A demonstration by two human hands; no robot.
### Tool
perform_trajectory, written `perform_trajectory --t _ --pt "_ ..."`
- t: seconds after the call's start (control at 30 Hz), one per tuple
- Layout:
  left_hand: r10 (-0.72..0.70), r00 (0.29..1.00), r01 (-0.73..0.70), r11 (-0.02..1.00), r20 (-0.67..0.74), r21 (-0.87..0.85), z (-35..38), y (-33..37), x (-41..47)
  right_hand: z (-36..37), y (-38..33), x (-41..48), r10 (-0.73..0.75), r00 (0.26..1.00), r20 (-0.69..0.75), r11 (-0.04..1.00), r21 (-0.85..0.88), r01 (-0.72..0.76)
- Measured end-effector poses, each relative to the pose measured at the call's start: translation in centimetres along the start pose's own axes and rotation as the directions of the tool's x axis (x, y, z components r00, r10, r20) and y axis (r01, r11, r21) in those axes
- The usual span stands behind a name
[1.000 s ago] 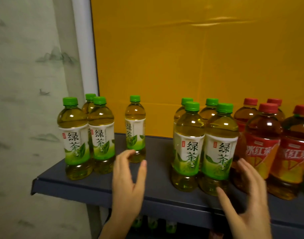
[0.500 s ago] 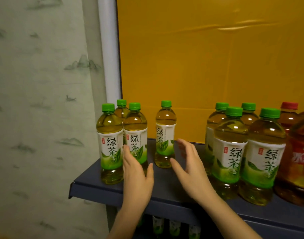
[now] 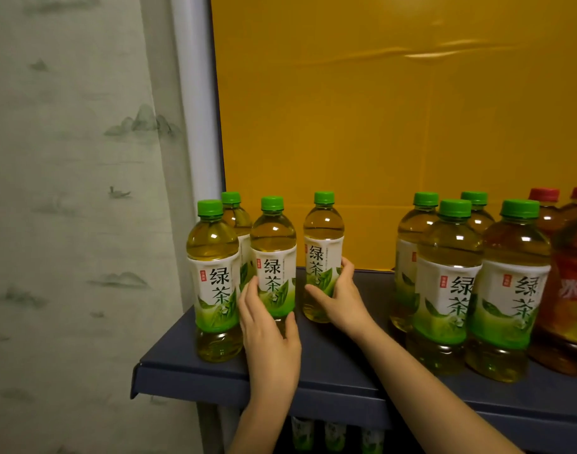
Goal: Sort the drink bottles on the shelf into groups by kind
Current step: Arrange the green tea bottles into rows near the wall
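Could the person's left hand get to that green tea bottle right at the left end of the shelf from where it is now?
Probably yes. The left hand rests on the neighbouring bottle, and the end bottle stands just beside it at the shelf front, with nothing before it.

I'm facing a dark blue shelf (image 3: 329, 381) w/ a wrinkled yellow backing panel (image 3: 395, 126) behind it, a pale upright post (image 3: 195, 109) at its left edge, and grey-green landscape-print wallpaper (image 3: 67, 191) further left, all dimly lit.
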State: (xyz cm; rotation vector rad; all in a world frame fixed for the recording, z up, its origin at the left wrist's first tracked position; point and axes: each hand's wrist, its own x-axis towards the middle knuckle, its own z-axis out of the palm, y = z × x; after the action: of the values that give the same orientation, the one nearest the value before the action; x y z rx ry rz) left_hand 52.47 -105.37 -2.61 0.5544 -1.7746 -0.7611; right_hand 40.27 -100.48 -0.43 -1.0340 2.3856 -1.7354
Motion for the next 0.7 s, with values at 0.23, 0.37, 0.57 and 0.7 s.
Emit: perform_trajectory --t 0.23,0.37,0.57,0.7 --pt "-0.015 0.986 0.02 0.999 0.164 -0.03 0.3 -2.0 1.4 -1.6 0.8 -1.3 -0.047 0.997 -0.062 0.997 -0.06 0.044" --pt "-0.006 0.952 0.027 0.997 0.306 -0.065 1.1 -2.3 2.3 -2.2 1.4 -2.1 -0.057 0.991 -0.123 0.998 -0.044 0.052" --pt "0.012 0.874 0.074 0.985 0.485 -0.157 1.9 -1.9 4.1 -2.3 1.6 -2.9 -0.065 0.979 -0.195 0.996 -0.069 0.052" --pt "0.006 0.838 0.109 0.978 0.546 -0.178 2.6 -1.9 4.8 -2.3 1.7 -3.0 -0.075 0.963 -0.259 0.994 -0.092 0.053"
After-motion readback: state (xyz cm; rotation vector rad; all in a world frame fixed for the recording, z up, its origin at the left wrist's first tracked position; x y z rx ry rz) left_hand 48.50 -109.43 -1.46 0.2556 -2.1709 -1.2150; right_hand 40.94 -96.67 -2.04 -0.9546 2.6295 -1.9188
